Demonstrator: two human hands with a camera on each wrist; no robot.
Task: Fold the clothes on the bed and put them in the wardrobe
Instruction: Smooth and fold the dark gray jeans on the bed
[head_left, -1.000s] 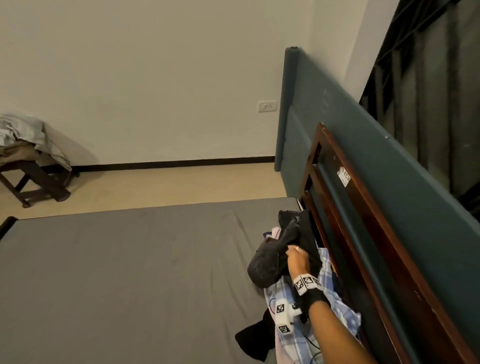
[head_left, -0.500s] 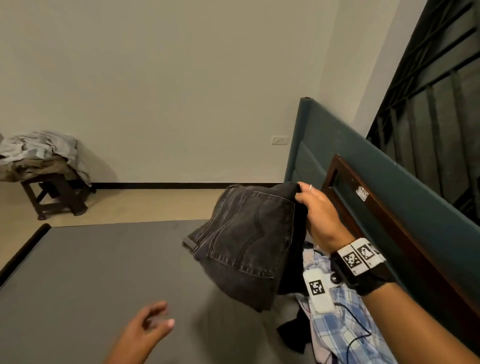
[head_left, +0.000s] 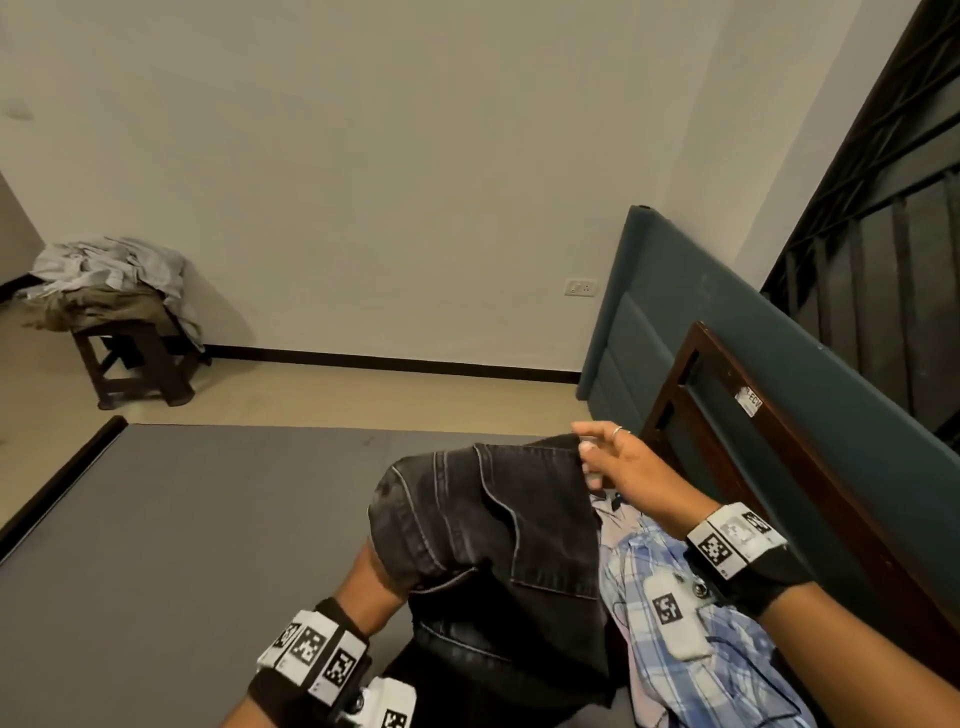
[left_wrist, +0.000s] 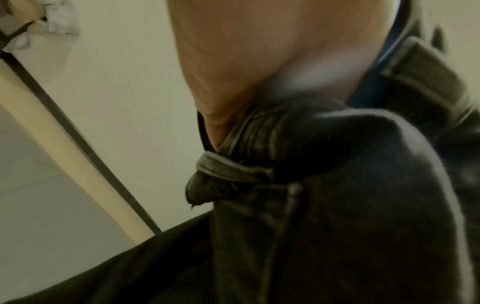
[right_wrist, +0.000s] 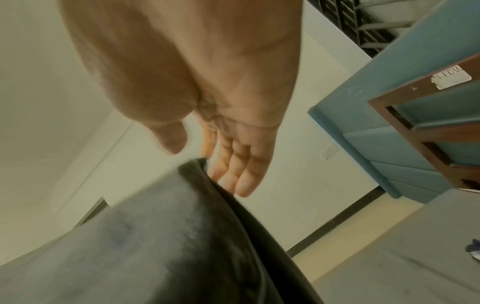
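Observation:
A pair of black jeans (head_left: 493, 519) hangs bunched above the grey mattress (head_left: 208, 519). My left hand (head_left: 376, 571) reaches up into the jeans from below and holds them; its fingers are hidden in the cloth. The left wrist view shows the waistband (left_wrist: 233, 170) gathered against my palm. My right hand (head_left: 587, 441) is at the jeans' top right edge with straight fingers. In the right wrist view its fingertips (right_wrist: 241, 189) only touch the jeans' edge (right_wrist: 197, 164), thumb apart. A blue plaid shirt (head_left: 675, 649) and a pink garment (head_left: 618, 514) lie under my right wrist.
A teal padded headboard (head_left: 779, 364) and a dark wooden frame (head_left: 779, 467) run along the bed's right side. A wooden stool (head_left: 135, 364) piled with grey and olive clothes (head_left: 114, 280) stands on the floor at the far left. No wardrobe is in view.
My right hand lifted the jeans off the pile. My left hand came up and took hold of them from below, and my right hand's fingers have straightened off the edge.

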